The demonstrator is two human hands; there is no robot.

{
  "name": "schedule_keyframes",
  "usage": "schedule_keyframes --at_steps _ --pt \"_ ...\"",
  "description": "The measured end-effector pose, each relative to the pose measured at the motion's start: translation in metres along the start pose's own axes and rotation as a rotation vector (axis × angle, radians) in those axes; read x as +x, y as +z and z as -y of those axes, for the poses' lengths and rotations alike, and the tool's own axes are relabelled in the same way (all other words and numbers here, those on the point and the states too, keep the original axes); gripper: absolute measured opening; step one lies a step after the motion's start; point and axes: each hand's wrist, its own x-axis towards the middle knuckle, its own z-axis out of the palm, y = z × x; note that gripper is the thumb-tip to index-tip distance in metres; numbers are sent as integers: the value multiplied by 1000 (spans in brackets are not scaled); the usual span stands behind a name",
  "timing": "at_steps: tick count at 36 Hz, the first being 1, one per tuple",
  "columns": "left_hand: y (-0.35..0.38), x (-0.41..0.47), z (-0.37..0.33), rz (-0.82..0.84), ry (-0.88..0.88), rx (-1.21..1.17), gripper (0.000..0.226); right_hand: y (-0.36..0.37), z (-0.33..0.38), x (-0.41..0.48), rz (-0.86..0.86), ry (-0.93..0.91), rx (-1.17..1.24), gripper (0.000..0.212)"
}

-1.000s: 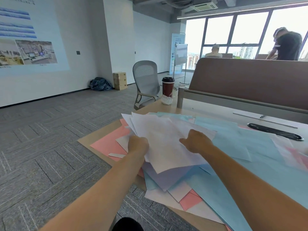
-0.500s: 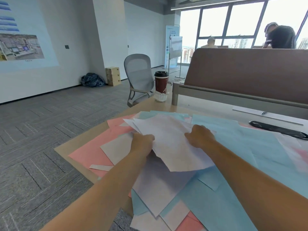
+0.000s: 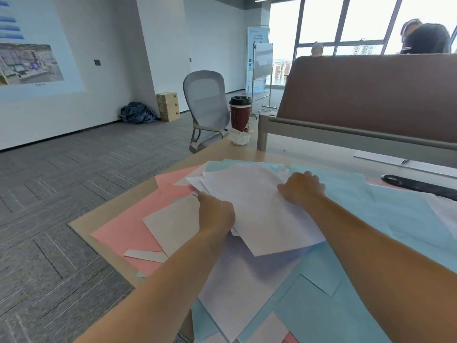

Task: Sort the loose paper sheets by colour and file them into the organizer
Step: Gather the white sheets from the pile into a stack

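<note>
My left hand point(image 3: 217, 214) and right hand point(image 3: 301, 188) each pinch an opposite edge of a small stack of white sheets point(image 3: 257, 209), held just above the mixed pile of pink sheets point(image 3: 138, 219) and blue sheets point(image 3: 395, 219) that covers the desk point(image 3: 108, 211); no organizer is in view. I judge the risks to be the uneven stack fanning apart — my grip only catches its edges — or loose paper sliding off the near desk corner. Open room lies left over the floor; a lidded cup point(image 3: 240, 113) and a partition point(image 3: 371, 95) close the far side.
</note>
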Motion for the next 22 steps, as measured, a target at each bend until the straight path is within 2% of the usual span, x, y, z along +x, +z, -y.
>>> schedule_keyframes --at_steps 4,8,10,12,16,22 --pt "-3 0 -3 11 5 -34 59 -4 3 0 -4 21 13 51" --pt "-8 0 -4 38 -3 -80 56 -9 3 -9 9 -27 68 37" --pt "-8 2 -1 40 -7 -106 62 -12 -1 -12 10 -52 118 27" --pt "-8 2 1 52 -18 -120 65 -16 -5 -15 37 -44 155 28" --pt "-10 -7 3 27 -15 -47 55 -31 -12 -29 196 11 187 40" --pt "-23 -23 4 58 -1 55 29 -39 -29 -59 223 -30 158 26"
